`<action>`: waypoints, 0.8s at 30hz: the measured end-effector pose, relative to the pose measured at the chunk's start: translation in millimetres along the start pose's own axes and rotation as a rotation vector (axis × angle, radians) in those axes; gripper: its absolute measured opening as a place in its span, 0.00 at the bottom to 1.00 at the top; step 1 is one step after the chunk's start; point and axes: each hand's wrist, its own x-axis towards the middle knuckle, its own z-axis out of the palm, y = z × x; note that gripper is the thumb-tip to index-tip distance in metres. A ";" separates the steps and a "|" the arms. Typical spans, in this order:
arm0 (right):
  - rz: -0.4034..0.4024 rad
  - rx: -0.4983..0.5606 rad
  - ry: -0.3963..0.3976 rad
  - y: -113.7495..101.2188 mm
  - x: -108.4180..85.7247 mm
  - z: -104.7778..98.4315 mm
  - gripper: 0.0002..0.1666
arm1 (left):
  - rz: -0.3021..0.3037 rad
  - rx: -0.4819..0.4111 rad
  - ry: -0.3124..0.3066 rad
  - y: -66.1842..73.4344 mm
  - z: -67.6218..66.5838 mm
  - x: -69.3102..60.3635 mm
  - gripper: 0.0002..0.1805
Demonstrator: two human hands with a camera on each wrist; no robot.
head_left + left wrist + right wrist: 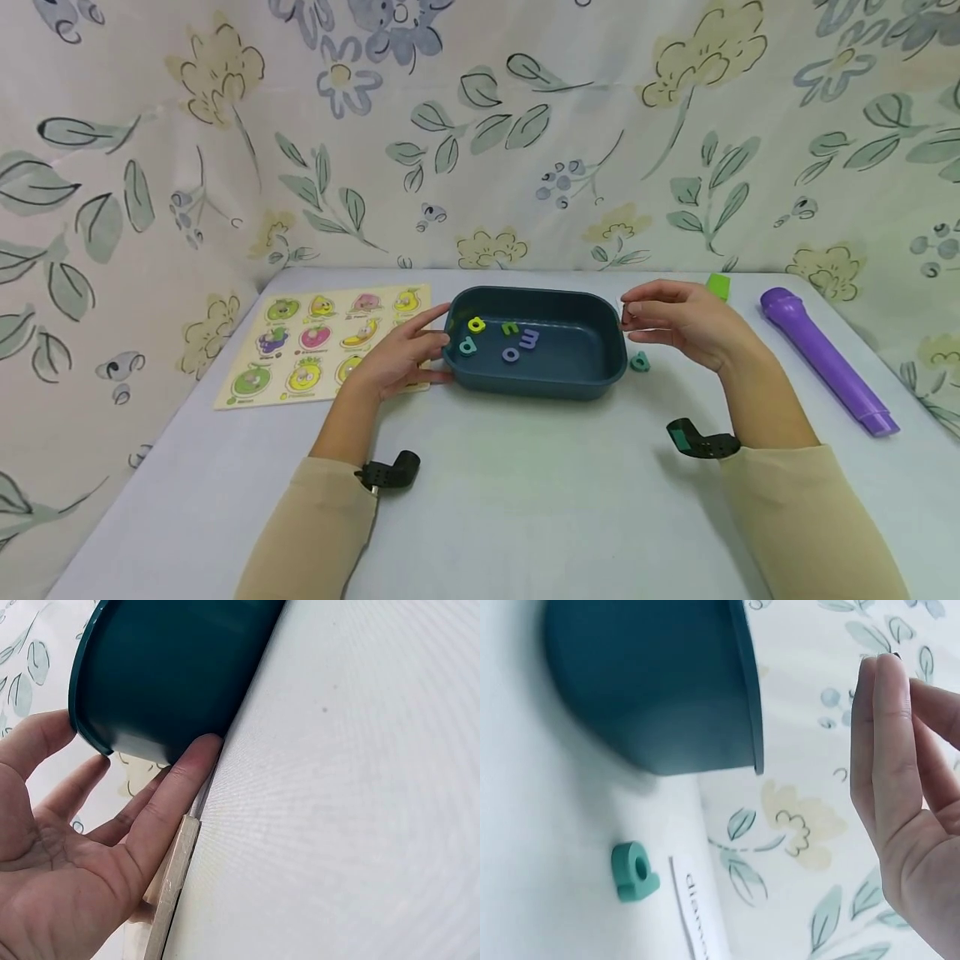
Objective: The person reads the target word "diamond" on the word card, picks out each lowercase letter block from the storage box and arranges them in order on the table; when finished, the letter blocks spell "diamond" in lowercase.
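A dark teal tray [540, 385] holds several small letters, among them a purple m [528, 338], a green n [510, 328] and a purple o [511, 355]. The left hand [405, 354] rests its spread fingers against the tray's left end; its fingertips touch the rim and lower wall in the left wrist view. Right of the tray, the right hand [678, 321] is raised, pinching a small dark piece [627, 317] between its fingertips, mostly hidden by them. Below it a teal letter [640, 362] lies on the table, beside a printed card [694, 907] in the right wrist view.
A fruit picture board [285, 367] lies left of the tray, partly behind the left hand. On the right are a purple microphone-shaped object [825, 358] and a green block [718, 286] behind the right hand. Floral cloth [480, 167] hangs behind the table.
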 end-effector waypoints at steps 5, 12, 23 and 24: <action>-0.017 0.056 -0.001 10.1 -5.1 -12.8 0.08 | -0.005 -0.004 0.011 1.1 0.6 0.4 0.32; -0.037 0.103 0.001 18.6 -12.4 -29.7 0.12 | -0.016 -0.010 0.019 1.4 0.6 0.0 0.32; 0.077 0.007 0.060 33.9 -14.2 -52.6 0.11 | -0.021 -0.019 0.001 1.8 1.0 -0.8 0.32; 0.085 -0.001 0.059 36.4 -13.9 -55.1 0.11 | -0.020 -0.017 -0.002 1.8 1.1 -0.8 0.32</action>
